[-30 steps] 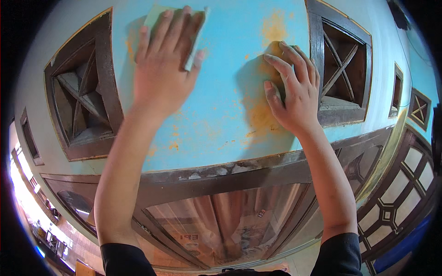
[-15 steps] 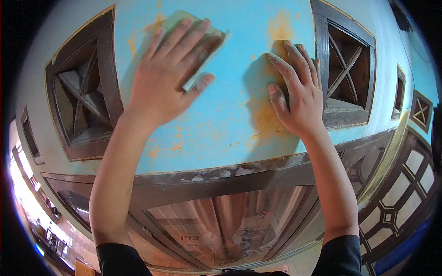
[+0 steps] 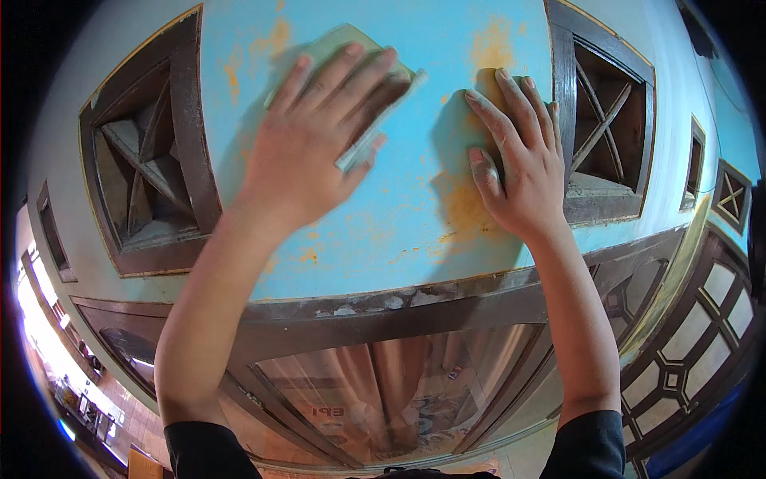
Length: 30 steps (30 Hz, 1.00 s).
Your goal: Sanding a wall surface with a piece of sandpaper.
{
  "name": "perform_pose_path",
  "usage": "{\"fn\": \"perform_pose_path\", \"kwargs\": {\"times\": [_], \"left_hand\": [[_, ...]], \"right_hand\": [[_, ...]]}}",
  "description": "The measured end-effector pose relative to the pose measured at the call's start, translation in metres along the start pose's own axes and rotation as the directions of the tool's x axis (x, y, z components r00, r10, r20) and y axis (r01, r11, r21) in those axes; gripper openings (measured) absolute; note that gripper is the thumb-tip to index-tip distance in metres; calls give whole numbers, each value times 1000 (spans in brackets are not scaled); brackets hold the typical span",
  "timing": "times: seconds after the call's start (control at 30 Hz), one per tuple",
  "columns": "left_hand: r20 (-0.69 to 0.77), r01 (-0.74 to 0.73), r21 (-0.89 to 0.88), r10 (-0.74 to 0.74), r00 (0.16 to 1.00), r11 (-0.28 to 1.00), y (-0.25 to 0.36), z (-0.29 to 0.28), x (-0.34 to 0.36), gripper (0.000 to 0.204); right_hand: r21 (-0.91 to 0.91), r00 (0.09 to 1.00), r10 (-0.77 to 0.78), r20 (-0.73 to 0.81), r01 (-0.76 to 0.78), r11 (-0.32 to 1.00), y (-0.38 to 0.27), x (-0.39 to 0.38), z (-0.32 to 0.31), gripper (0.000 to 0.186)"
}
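Turquoise wall (image 3: 391,199) before us: the left hand (image 3: 299,156) grasps a pale green sheet (image 3: 327,48) flat against it; the right hand (image 3: 520,164) rests there, fingers loose, unclenched. Brown vent frames (image 3: 190,120) beside them contain crossed slats (image 3: 604,114).

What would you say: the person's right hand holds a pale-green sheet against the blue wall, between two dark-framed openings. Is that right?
Not quite: it is the left hand that holds the pale-green sheet, as the head view shows. The blue wall and two dark-framed openings are as you say.
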<state>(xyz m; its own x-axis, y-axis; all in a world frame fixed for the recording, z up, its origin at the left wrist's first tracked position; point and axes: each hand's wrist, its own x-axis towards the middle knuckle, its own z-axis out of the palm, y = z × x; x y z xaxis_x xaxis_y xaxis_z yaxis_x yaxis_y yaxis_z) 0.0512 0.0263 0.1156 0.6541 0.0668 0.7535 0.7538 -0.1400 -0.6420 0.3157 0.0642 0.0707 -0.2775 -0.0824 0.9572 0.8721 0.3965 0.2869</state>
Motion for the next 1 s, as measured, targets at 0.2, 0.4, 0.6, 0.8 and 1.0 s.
{"fn": "perform_pose_path", "kwargs": {"times": [0.2,0.4,0.6,0.8,1.0], "left_hand": [[-31,59,1,-59,998,998,8,5,-5,52],[-4,87,32,-87,996,996,-10,-11,-18,50],[127,-49,8,48,991,999,9,-7,-21,48],[-42,114,54,-112,993,992,-22,-12,-15,47],[29,77,54,-78,996,996,11,-7,-13,49]], "right_hand": [[-12,1000,-3,-15,3,1000,-2,0,1,56],[27,1000,2,-26,-1,1000,-8,2,-1,56],[26,1000,2,-20,-2,1000,0,-1,1,55],[32,999,-4,-43,6,999,-6,1,2,54],[24,999,7,-32,-6,1000,-2,-1,0,54]]}}
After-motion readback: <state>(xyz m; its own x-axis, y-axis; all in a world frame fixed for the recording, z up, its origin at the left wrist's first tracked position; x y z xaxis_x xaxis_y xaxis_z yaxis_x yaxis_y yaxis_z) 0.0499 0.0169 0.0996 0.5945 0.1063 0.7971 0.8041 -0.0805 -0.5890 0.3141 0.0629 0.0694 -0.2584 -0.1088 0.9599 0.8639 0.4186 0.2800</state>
